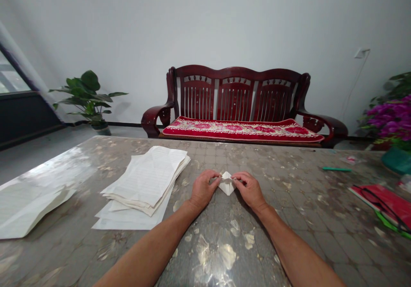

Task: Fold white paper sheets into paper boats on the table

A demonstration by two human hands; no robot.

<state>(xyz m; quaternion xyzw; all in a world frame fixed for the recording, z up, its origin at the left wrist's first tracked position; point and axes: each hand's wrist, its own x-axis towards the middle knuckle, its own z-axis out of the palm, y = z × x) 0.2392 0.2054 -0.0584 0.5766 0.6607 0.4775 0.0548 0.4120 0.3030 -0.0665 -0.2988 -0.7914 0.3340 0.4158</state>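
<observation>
A small folded piece of white paper [226,184] stands between my two hands at the middle of the table. My left hand [202,188] pinches its left corner with the thumb and fingers. My right hand [248,188] grips its right corner the same way. Left of my hands lies a stack of lined paper sheets [147,178], with its nearest edge a short way from my left hand. A further folded lined sheet [28,208] lies at the table's left edge.
The table [218,252] has a glossy, mottled grey cover. At its right lie a green pen [336,169], a red folder [383,203] and black glasses [385,210]. Beyond stand a dark red wooden bench [237,94], a potted plant [86,94] and purple flowers [390,118].
</observation>
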